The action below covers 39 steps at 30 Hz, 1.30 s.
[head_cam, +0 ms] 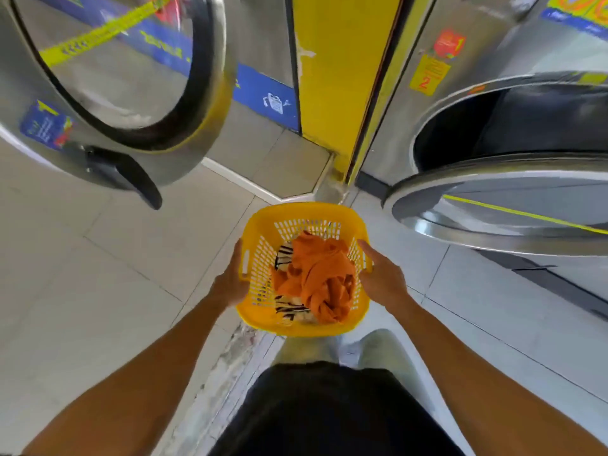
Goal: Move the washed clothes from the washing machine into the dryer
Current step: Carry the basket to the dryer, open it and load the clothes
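Observation:
A yellow plastic laundry basket (pixel 263 218) is held in front of me over the tiled floor. My left hand (pixel 232 281) grips its left rim and my right hand (pixel 381 278) grips its right rim. Inside lies an orange garment (pixel 319 274) on top of a black-and-white striped cloth (pixel 289 311). To the right stands a steel machine with a dark open drum (pixel 487 133); its round door (pixel 506 209) hangs open and low towards me. At the upper left a second round steel door (pixel 125 77) with a black handle (pixel 131 176) swings open.
A yellow pillar (pixel 339 70) stands between the two machines. The floor is pale tile with a raised step (pixel 263 189) under the left machine. My dark shorts and light shoes show below the basket.

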{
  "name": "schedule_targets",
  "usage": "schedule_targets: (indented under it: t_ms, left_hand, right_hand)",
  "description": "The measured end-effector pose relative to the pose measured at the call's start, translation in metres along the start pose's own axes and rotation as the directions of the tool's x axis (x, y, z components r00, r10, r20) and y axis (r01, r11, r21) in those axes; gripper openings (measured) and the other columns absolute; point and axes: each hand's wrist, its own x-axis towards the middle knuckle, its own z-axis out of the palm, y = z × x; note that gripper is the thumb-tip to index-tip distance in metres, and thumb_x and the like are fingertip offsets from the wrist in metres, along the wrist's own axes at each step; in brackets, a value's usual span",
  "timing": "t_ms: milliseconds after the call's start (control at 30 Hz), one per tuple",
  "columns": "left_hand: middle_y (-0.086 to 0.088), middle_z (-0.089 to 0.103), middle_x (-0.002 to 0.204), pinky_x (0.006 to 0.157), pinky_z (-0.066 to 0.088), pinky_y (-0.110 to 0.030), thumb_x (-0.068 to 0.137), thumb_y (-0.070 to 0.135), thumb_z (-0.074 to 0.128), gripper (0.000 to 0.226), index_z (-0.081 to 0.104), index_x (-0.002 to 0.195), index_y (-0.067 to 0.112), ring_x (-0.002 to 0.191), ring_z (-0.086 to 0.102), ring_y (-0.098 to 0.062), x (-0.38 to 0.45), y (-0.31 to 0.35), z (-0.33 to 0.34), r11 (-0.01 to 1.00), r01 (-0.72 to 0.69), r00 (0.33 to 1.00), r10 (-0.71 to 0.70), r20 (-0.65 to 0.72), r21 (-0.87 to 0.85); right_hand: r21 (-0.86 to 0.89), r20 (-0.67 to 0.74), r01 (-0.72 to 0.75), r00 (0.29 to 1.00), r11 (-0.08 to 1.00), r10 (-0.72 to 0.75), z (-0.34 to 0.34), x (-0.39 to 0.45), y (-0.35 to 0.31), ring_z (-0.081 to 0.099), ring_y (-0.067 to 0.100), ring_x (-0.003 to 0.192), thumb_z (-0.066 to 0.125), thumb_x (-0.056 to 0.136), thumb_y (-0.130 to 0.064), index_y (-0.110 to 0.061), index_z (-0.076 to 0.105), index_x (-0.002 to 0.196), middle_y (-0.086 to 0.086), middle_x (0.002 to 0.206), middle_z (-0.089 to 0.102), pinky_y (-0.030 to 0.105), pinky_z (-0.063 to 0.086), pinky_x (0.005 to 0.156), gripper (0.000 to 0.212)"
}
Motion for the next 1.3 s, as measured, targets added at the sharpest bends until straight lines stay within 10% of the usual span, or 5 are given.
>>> schedule_targets:
  t_ms: [167,467,633,1067,1300]
  left_hand:
    - [-0.002,0.032,0.158,0.084,0.051,-0.037,0.070,0.040,0.056,0.104,-0.013,0.148,0.052,0.107,0.064,-0.032,0.025,-0.017,0.015,0.995,0.097,0.995,-0.097,0.028,0.013]
    - [-0.019,0.065,0.100,0.058,0.051,-0.035,0.085,0.017,0.055,0.100,-0.015,0.147,0.053,0.068,0.064,-0.030,0.144,-0.014,0.043,0.930,0.358,0.933,-0.359,-0.001,0.085]
    - [-0.023,0.053,0.139,0.081,0.051,-0.045,0.083,0.019,0.059,0.102,-0.013,0.146,0.054,0.105,0.063,-0.045,0.205,-0.021,0.069,0.940,0.342,0.935,-0.341,-0.098,-0.005]
    - [-0.017,0.058,0.132,0.096,0.049,-0.045,0.079,0.001,0.058,0.070,0.045,0.143,0.027,0.121,0.052,-0.039,0.308,-0.039,0.103,0.808,0.477,0.765,-0.575,-0.290,-0.344]
    - [-0.015,0.054,0.139,0.099,0.048,-0.046,0.081,0.012,0.062,0.068,0.041,0.145,0.023,0.124,0.051,-0.036,0.291,-0.008,0.090,0.800,0.400,0.777,-0.555,-0.298,-0.448]
  right_hand:
    - [-0.054,0.094,0.029,0.995,0.998,-0.024,0.020,0.045,0.012,0.061,0.033,0.117,0.048,0.091,-0.017,-0.052,0.026,0.152,0.007,0.135,0.064,0.040,0.047,0.096,0.073]
    - [-0.189,0.368,0.089,0.930,0.978,-0.013,0.041,0.207,0.004,0.062,0.034,0.117,0.057,0.082,-0.022,-0.044,0.028,0.154,0.009,0.134,0.064,0.037,0.050,0.092,0.081]
    - [-0.287,0.392,0.200,0.917,0.937,-0.076,0.053,0.292,0.001,0.054,0.037,0.126,0.057,0.090,-0.016,-0.039,0.025,0.156,0.010,0.147,0.054,0.041,0.049,0.100,0.076]
    - [-0.327,0.326,0.243,0.936,0.913,-0.132,0.111,0.368,0.007,0.058,0.034,0.123,0.059,0.085,-0.010,-0.032,0.036,0.153,0.012,0.132,0.065,0.040,0.049,0.103,0.076]
    - [-0.367,0.466,0.256,0.883,0.894,-0.062,0.078,0.354,-0.021,0.054,0.035,0.129,0.055,0.092,-0.009,-0.022,0.044,0.146,0.013,0.141,0.057,0.041,0.049,0.104,0.057]
